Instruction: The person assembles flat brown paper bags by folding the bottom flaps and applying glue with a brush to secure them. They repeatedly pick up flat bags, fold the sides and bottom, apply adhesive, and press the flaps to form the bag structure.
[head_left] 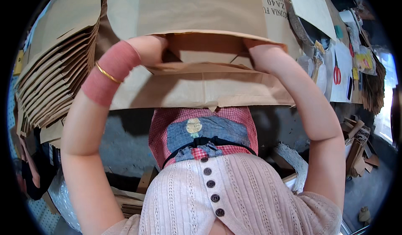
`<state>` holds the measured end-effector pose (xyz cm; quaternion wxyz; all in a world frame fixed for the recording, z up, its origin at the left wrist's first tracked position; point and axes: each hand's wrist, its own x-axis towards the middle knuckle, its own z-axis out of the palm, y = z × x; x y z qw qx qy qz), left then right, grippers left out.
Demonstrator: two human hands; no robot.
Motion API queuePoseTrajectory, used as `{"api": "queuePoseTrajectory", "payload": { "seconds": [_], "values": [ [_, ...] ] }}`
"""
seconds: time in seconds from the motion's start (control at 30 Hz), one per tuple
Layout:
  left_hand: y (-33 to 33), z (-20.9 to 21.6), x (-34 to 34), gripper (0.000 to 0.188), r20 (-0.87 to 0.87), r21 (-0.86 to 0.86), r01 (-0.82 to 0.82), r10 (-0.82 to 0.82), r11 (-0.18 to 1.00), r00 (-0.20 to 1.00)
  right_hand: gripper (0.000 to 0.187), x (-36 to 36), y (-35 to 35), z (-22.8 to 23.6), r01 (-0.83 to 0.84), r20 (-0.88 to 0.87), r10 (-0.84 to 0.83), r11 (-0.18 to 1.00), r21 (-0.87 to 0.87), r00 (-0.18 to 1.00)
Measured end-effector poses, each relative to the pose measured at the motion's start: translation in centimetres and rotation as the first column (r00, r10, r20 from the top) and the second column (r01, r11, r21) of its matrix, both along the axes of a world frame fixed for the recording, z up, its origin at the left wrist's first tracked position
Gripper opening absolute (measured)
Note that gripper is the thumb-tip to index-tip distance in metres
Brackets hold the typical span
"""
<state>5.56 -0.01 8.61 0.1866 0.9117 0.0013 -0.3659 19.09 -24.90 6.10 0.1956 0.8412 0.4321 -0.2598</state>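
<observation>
A large brown paper sack (pixel 201 11) lies flat in front of me, its mouth gaping toward my body. Into the left end of that mouth reaches my left hand (pixel 151 50), with a pink band and a gold bangle on its forearm. My right hand (pixel 264 55) is inside the right end. Paper hides the fingers of both hands, so their grip does not show. Folded inner walls are visible between the hands. Beneath the opening, a paler paper layer (pixel 188 90) hangs to the table's near edge.
Left of the sack stands a thick pile of folded paper sacks (pixel 58 73). Red-handled scissors (pixel 337 73), a brush (pixel 318 55) and a white sheet (pixel 312 11) lie at the right. Cardboard scraps (pixel 358 151) are low on the right. Part of another person's arm (pixel 30 163) shows at the left edge.
</observation>
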Motion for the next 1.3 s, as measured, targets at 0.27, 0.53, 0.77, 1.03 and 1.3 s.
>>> {"api": "queuePoseTrajectory", "payload": {
  "seconds": [0.27,0.53,0.77,1.03,1.3],
  "values": [
    [-1.0,-2.8,-4.3,0.026,0.181,0.136,-0.095,0.07,0.986,0.981,0.054,-0.8,-0.5,-0.4,-0.092,0.018,0.091,0.995,0.045,0.996],
    [-2.0,-5.0,-4.9,0.05,0.43,-0.343,-0.222,0.362,0.913,0.827,0.019,-1.4,-1.5,1.0,0.04,-0.259,0.012,0.98,0.193,0.966],
    [-0.9,-3.3,-4.2,0.047,0.281,-0.405,-0.105,0.233,0.908,0.931,0.012,-1.1,-2.4,0.1,0.04,-0.393,0.245,0.805,0.592,0.886],
    [-3.0,-7.1,-4.1,0.013,0.531,-0.249,-0.331,0.414,0.91,0.739,0.013,-1.8,0.8,-1.5,-0.039,0.038,0.024,0.898,0.438,0.999],
    [-2.7,-3.2,-4.9,0.055,0.385,-0.19,-0.041,0.113,0.981,0.916,0.039,1.2,-16.6,6.2,-0.115,0.506,-0.195,0.848,0.517,0.84]
  ]
}}
